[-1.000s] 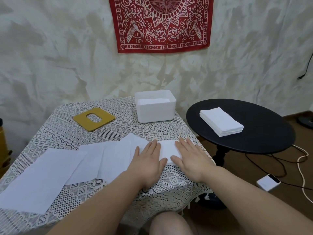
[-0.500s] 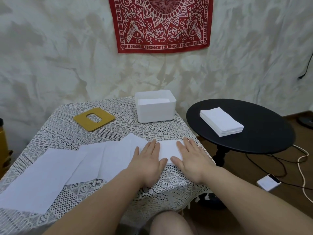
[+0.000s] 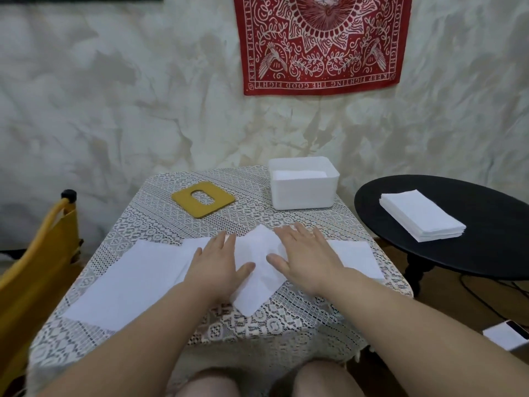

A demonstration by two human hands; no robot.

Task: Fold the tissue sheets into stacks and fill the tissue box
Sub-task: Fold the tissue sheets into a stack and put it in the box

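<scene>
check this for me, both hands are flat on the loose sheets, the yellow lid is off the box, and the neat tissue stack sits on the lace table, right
Not quite. The head view shows the neat tissue stack on the black round table, not the lace one. The rest holds: left hand and right hand flat on the loose sheets, yellow lid off the box.

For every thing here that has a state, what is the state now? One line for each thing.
tissue box: open, lid off, tissues inside
yellow lid: lying flat on the tablecloth, off the box
left hand: open, flat on the tissue sheets
right hand: open, flat on the sheets
tissue sheets: spread out, overlapping
tissue stack: folded, on the black table
</scene>
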